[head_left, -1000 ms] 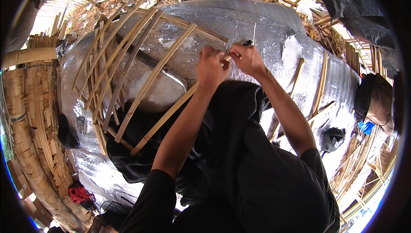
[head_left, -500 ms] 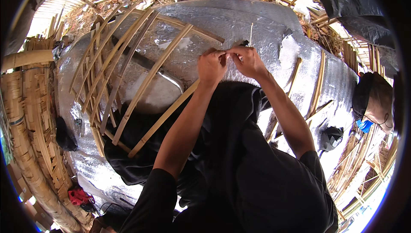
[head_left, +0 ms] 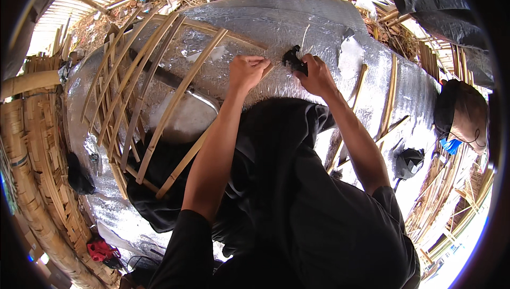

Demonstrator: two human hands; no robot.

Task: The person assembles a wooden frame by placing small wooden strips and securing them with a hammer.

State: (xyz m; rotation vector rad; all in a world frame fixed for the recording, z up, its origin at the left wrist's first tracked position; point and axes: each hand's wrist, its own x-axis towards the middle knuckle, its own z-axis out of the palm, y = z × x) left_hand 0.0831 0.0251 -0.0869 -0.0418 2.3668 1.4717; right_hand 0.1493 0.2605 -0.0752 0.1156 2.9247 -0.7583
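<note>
My left hand (head_left: pixel 248 73) is closed in a pinch above the silver sheet; whatever its fingertips hold is too small to make out. Right beside it is the end of a bamboo strip (head_left: pixel 267 71) that runs behind my left forearm. My right hand (head_left: pixel 319 76) closes its thumb and fingers on a small, crumpled-looking black object (head_left: pixel 292 58) whose kind I cannot tell. A thin pale strand (head_left: pixel 305 35) sticks up just beyond that hand. To the left, crossed bamboo strips (head_left: pixel 178 98) form a curved lattice, partly over my dark-clothed leg.
The shiny silver sheet (head_left: pixel 297 15) spreads beneath everything. A long dark blade-like tool (head_left: pixel 166 78) lies under the lattice. Loose bamboo strips (head_left: pixel 389 95) are on the right, near a black pouch-like item (head_left: pixel 409 162). Woven bamboo (head_left: pixel 45 156) borders the left side.
My hands have drawn apart from their meeting point. The left moved slightly left, while the right now grasps the black object, which was mostly hidden behind it before.
</note>
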